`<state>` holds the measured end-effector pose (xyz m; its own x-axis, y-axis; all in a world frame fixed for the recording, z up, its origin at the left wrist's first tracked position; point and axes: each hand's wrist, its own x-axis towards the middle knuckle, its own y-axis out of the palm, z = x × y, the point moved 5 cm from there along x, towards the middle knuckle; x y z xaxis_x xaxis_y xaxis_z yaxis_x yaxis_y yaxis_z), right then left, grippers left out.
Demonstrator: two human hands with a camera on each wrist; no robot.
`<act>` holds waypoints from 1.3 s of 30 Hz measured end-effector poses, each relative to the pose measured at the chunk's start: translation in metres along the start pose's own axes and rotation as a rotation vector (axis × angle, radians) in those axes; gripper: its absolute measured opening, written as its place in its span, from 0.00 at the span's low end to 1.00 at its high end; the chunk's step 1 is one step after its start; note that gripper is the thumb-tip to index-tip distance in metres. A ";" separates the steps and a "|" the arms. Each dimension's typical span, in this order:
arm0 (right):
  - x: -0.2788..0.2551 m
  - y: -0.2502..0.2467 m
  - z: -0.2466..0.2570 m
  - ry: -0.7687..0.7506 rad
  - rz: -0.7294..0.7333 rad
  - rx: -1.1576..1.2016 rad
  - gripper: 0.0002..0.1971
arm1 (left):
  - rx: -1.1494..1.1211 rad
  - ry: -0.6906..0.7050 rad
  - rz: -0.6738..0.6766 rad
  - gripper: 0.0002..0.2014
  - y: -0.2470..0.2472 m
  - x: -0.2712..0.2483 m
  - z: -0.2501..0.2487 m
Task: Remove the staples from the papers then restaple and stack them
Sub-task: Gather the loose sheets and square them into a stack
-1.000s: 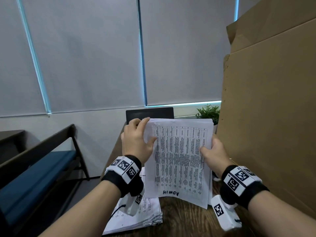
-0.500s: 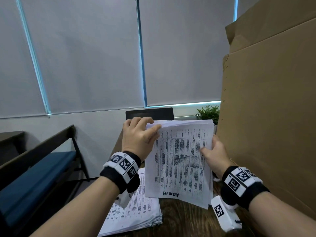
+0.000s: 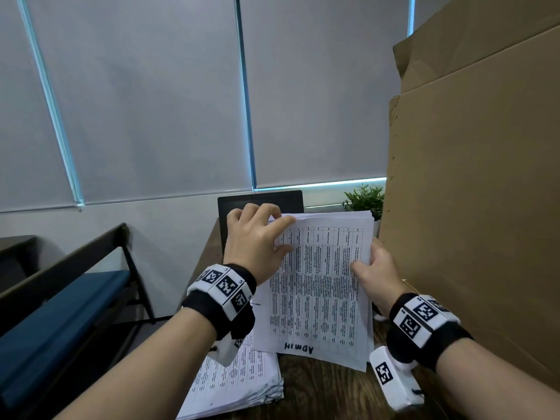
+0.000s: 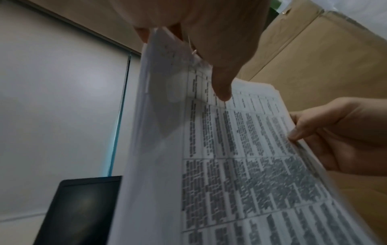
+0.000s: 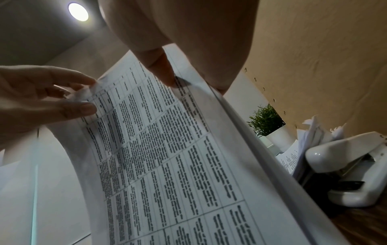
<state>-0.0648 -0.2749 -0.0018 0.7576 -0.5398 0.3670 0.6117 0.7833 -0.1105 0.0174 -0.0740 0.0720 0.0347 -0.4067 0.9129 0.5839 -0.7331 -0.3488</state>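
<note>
Both hands hold one sheaf of papers [image 3: 321, 286] upright above the table [image 3: 318, 389]: the right hand [image 3: 375, 280] pinches its right edge to steady it, so the left hand [image 3: 257, 237] fingers [image 5: 83, 107] can pinch and work at the top-left corner, probably the stapled one. Another stack [image 3: 239, 386] lies flat left of the sheaf; the stapler [image 5: 351, 167] waits to its right.

Three cameras, one scene
The head camera looks down from above; both wrist cameras look up closely at the same papers [image 3: 321, 286].
</note>
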 end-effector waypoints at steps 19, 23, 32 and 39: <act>-0.005 0.003 0.003 0.012 0.061 0.037 0.21 | -0.354 0.041 -0.124 0.08 -0.001 -0.021 0.011; -0.004 0.002 0.003 0.017 0.050 0.024 0.21 | -0.232 0.111 -0.186 0.10 -0.005 -0.021 0.010; -0.005 0.002 0.003 0.020 0.039 0.057 0.21 | -0.285 -0.140 0.061 0.06 0.003 -0.024 0.020; -0.006 0.004 0.002 -0.002 0.062 0.094 0.19 | -0.803 -0.850 -0.076 0.17 0.013 -0.045 0.052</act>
<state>-0.0672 -0.2680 -0.0023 0.7930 -0.4885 0.3641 0.5391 0.8410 -0.0461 0.0650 -0.0368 0.0376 0.7301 -0.0744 0.6793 -0.0612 -0.9972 -0.0434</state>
